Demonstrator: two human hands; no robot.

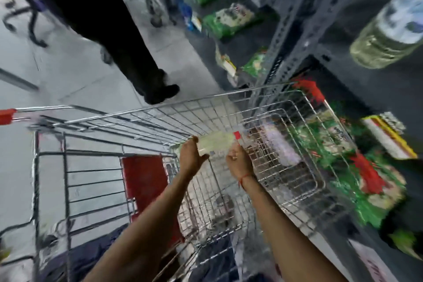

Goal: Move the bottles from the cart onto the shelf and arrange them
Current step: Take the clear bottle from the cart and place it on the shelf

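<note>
A pale green bottle (215,143) with a red cap lies sideways over the wire cart (146,113), held between both hands. My left hand (191,158) cups its base end. My right hand (239,160), with a red thread at the wrist, grips it near the cap end. Another clear bottle (392,27) with a blue-white label lies on the grey shelf (304,30) at the upper right. The picture is blurred by motion, so the inside of the cart is hard to read.
A person in dark trousers (109,23) stands in the aisle just beyond the cart. Green packets (225,22) fill the shelves on the right, and more green and red packets (366,178) sit low beside the cart. The red child seat flap (143,178) is near me.
</note>
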